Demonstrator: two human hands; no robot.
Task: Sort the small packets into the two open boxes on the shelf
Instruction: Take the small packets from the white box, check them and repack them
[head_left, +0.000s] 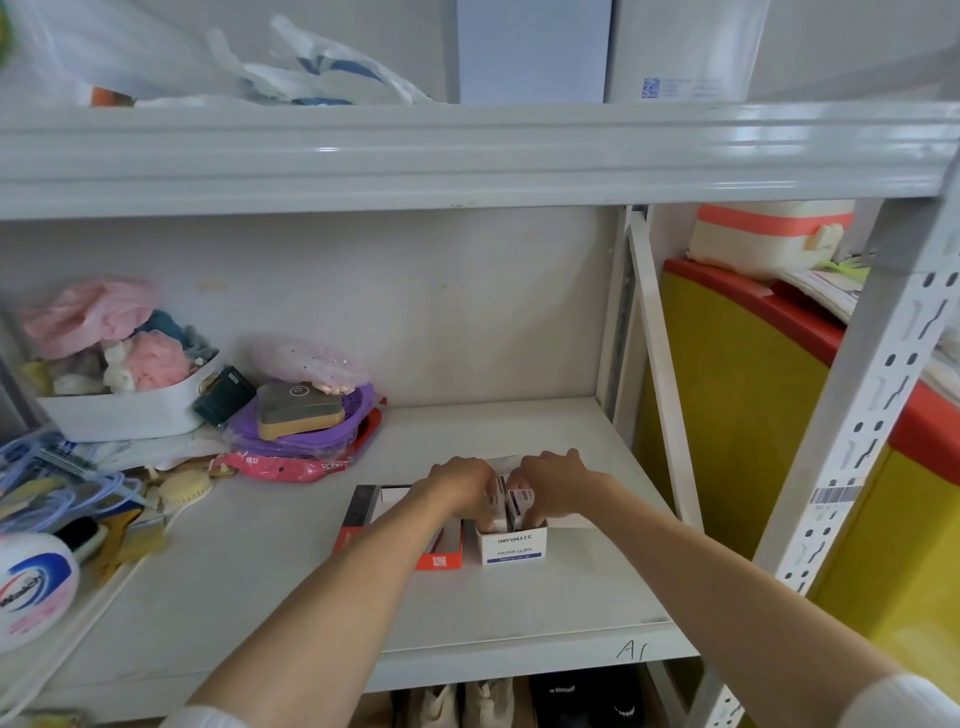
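Both hands meet over the white box (511, 545) on the shelf (519, 597). The left hand (462, 486) and right hand (553, 486) each pinch small packets (519, 501) standing inside it. The red box (439, 558) sits just beside it, on the left.

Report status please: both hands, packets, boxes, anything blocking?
Left hand and right hand both over white paper-clip box, fingers on small packets. Orange box beside it, left forearm across it. Nothing blocking.
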